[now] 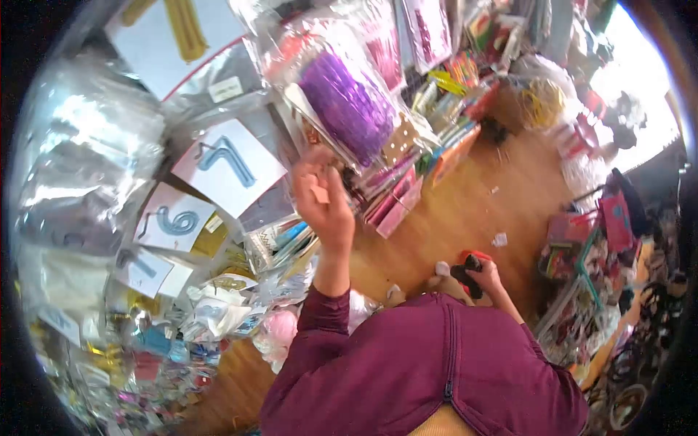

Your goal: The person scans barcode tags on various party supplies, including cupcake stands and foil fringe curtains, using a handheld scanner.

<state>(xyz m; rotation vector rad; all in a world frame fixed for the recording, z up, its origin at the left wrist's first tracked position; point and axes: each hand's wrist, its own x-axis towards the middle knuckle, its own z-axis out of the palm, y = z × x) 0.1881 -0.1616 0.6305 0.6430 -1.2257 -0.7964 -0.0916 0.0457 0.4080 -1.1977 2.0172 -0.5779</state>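
My left hand (325, 200) is raised in front of hanging packets, fingers curled, with a small pale pinkish piece (318, 190) showing at them. What that piece is I cannot tell. Just above the fingers hangs a clear packet with a shiny purple bundle (349, 105). Left of this hand is a white card with a blue number 7 balloon (229, 163). Low beside my body, my right hand (486, 276) is wrapped round a black handheld tool (467, 275) with a red-orange part, over the floor.
More number cards, one with a 6 (173, 220), hang on the left among clear bags. Pink packets (396, 203) and coloured packs stand past my left hand. A crowded shelf (582, 291) borders the right side. Paper scraps (499, 239) lie on the wooden floor (509, 174).
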